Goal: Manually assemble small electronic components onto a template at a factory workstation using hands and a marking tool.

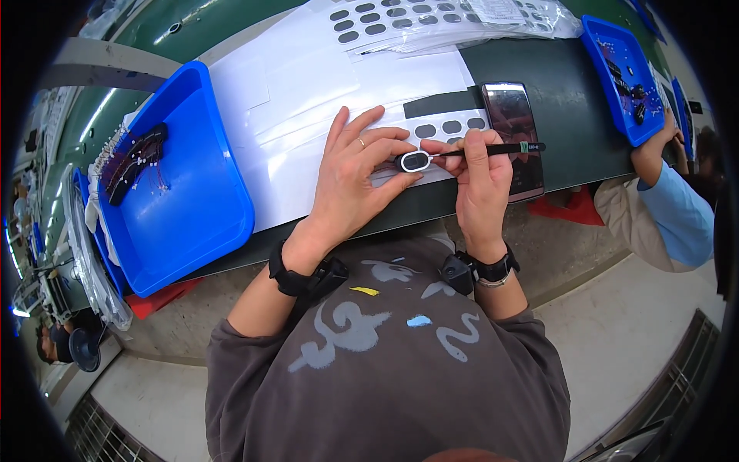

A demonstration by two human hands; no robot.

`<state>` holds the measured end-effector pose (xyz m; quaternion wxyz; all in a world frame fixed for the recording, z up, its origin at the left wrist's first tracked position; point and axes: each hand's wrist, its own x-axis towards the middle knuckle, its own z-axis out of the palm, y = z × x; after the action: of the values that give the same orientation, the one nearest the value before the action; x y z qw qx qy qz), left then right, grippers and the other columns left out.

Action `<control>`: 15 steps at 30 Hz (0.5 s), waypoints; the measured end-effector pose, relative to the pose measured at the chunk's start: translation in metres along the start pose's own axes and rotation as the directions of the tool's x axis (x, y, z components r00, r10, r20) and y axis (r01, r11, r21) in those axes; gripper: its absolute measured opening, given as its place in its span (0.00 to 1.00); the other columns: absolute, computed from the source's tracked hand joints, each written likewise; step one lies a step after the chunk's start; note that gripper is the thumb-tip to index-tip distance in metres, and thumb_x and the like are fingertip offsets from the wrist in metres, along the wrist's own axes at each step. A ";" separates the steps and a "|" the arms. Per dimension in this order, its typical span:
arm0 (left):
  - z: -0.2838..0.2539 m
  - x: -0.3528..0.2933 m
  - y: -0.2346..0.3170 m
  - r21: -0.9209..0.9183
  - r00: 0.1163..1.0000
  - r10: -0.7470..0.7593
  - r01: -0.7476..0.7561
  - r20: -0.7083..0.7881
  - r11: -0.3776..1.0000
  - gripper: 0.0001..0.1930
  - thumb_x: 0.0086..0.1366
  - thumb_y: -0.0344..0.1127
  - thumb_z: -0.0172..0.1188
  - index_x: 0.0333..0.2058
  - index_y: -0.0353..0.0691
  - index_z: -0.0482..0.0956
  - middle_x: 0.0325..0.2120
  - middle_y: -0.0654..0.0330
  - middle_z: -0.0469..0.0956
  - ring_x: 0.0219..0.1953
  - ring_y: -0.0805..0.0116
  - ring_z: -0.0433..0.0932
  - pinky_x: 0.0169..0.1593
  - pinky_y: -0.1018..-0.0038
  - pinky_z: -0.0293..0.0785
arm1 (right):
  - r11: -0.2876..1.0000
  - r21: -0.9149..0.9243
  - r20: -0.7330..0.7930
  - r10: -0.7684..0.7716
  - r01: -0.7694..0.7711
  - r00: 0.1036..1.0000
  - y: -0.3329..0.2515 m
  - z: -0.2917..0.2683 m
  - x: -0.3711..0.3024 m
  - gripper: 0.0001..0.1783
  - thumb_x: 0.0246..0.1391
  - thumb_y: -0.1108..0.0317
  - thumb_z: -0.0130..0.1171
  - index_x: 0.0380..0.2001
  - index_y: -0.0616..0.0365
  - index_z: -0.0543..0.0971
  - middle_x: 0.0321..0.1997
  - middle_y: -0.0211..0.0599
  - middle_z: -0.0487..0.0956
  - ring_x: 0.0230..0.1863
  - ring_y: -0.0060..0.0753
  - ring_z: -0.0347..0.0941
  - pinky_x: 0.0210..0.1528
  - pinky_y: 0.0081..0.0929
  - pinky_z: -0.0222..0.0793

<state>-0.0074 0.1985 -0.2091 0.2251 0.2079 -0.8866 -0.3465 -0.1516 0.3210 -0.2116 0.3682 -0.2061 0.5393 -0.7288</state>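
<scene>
Between the fingertips and thumb of my left hand (pixel 350 173) is a small black oval part with a white rim (pixel 416 160). My right hand (pixel 485 177) pinches a pair of black tweezers (pixel 517 148), whose tip reaches the right end of the oval part. Just beyond my fingers lies a white sheet with dark oval pads (pixel 452 127). A smartphone (pixel 508 108) rests on the table beside my right hand, partly under the tweezers.
At left stands a blue tray (pixel 181 223) with several black wired parts (pixel 138 163). Bagged sheets of oval pads (pixel 400 19) lie at the far side, on white paper (pixel 292 92). A co-worker's hand (pixel 653 146) is at another blue tray (pixel 633 127) on the right.
</scene>
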 end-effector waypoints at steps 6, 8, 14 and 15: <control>0.002 0.000 -0.001 -0.018 1.000 0.007 -0.007 -0.028 1.000 0.15 0.53 0.39 0.75 0.39 0.44 0.85 0.46 0.65 0.83 0.65 0.55 0.69 0.73 0.49 0.48 | 0.999 -0.020 -0.044 0.036 -0.037 0.998 -0.005 0.002 0.000 0.12 0.73 0.63 0.50 0.35 0.57 0.71 0.30 0.29 0.76 0.41 0.34 0.84 0.39 0.17 0.75; 0.002 0.000 -0.001 -0.017 1.000 0.008 -0.008 -0.026 1.000 0.15 0.53 0.39 0.75 0.39 0.44 0.85 0.46 0.65 0.83 0.65 0.55 0.69 0.73 0.49 0.48 | 0.999 -0.002 -0.042 0.042 -0.042 0.998 -0.003 0.003 0.001 0.12 0.73 0.63 0.50 0.35 0.57 0.71 0.30 0.29 0.76 0.41 0.34 0.84 0.38 0.16 0.74; 0.001 0.000 -0.001 -0.023 1.000 0.007 -0.008 -0.026 1.000 0.15 0.53 0.39 0.75 0.38 0.44 0.84 0.46 0.65 0.83 0.65 0.55 0.68 0.73 0.49 0.48 | 1.000 -0.010 -0.030 0.024 -0.025 0.999 0.002 0.000 0.001 0.12 0.73 0.62 0.50 0.35 0.57 0.71 0.30 0.29 0.76 0.41 0.33 0.84 0.37 0.15 0.73; 0.001 0.000 -0.001 -0.023 1.000 0.007 -0.008 -0.026 1.000 0.15 0.53 0.39 0.75 0.38 0.44 0.84 0.46 0.65 0.83 0.65 0.55 0.68 0.73 0.49 0.48 | 0.999 -0.034 -0.023 0.019 -0.020 1.000 0.003 -0.002 0.001 0.12 0.73 0.62 0.50 0.35 0.57 0.71 0.30 0.29 0.76 0.41 0.32 0.84 0.37 0.15 0.73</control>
<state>-0.0075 0.1984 -0.2107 0.2403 0.2063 -0.8803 -0.3533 -0.1526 0.3207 -0.2154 0.3656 -0.1988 0.5579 -0.7181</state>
